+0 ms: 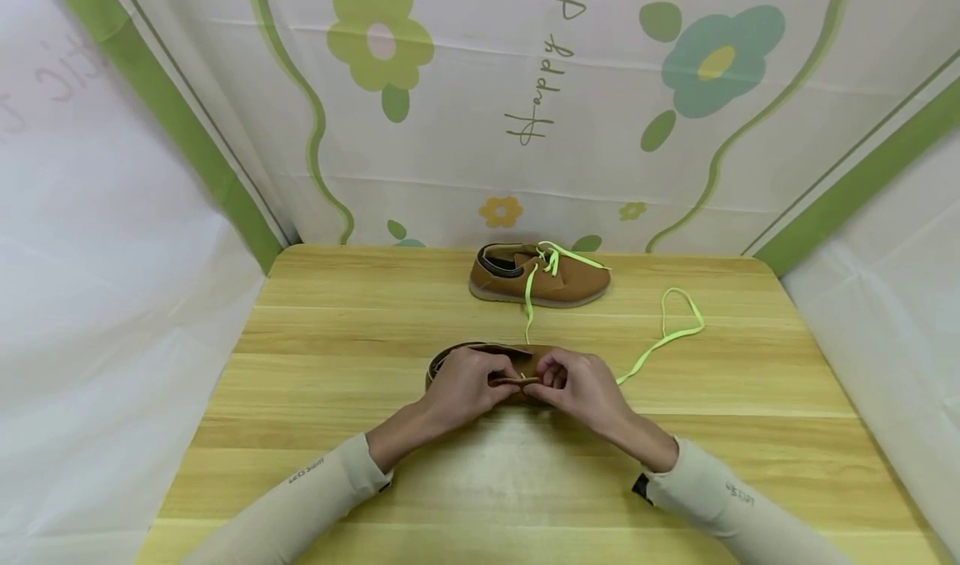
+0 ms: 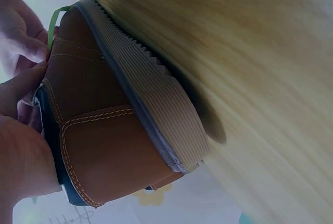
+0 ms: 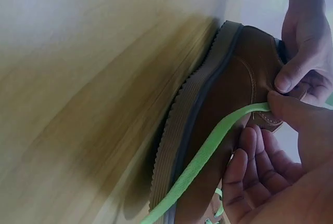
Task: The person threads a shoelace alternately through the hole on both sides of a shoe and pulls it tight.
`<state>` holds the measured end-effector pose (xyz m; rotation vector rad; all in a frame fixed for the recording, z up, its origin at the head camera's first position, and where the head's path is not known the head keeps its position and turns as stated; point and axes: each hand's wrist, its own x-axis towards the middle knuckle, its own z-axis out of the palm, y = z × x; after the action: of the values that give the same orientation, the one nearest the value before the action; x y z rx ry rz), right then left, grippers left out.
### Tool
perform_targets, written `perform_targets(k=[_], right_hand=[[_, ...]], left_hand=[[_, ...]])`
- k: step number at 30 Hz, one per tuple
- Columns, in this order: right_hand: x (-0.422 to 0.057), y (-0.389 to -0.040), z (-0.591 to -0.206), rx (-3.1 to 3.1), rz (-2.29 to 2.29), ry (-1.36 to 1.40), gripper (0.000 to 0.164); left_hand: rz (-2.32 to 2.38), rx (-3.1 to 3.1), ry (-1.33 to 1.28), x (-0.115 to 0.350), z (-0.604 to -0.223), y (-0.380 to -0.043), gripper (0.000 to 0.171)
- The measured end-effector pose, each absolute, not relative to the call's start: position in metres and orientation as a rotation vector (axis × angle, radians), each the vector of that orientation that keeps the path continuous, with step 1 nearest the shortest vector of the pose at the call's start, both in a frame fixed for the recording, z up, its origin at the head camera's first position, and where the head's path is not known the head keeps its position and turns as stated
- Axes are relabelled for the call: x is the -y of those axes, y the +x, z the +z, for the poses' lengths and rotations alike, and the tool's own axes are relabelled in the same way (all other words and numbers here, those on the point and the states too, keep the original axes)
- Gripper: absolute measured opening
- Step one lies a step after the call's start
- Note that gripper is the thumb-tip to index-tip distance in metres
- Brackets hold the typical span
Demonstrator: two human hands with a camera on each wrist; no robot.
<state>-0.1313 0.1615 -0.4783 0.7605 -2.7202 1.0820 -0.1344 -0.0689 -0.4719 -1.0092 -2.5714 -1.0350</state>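
Note:
A brown leather shoe (image 1: pixel 542 353) stands near the middle of the table, toe to the right. My left hand (image 1: pixel 461 386) pinches its eyelet flap (image 3: pixel 268 121) between thumb and fingers. Close beside it, my right hand (image 1: pixel 588 390) pinches the neon-green shoelace (image 3: pixel 205 151) where it meets the flap; the thumb covers that spot. From there the lace runs over the shoe's side and loops on the table at the right. In the left wrist view the shoe's heel (image 2: pixel 104 156) and ridged sole show; the fingertips are partly hidden.
A second brown shoe (image 1: pixel 577 282) with loosely tied green laces (image 1: pixel 553 258) stands behind, near the table's back edge. One of its lace ends hangs toward the nearer shoe. White flowered curtains (image 1: pixel 465 148) enclose the wooden table (image 1: pixel 337 323) at the back and sides.

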Motion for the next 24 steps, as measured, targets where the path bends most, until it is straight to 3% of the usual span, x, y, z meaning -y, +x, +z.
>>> perform_targets(k=[8, 24], right_hand=[[-0.1624, -0.1367, -0.4801, 2.66, 1.245, 0.986, 0.014], [-0.1691, -0.142, -0.4804, 2.738, 1.753, 0.807, 0.005]], left_hand=[[-0.97, 2.5, -1.08, 0.0694, -0.4754, -0.1341, 0.013], [-0.992, 2.479, -1.102, 0.0708, -0.4785, -0.1347, 0.012]])
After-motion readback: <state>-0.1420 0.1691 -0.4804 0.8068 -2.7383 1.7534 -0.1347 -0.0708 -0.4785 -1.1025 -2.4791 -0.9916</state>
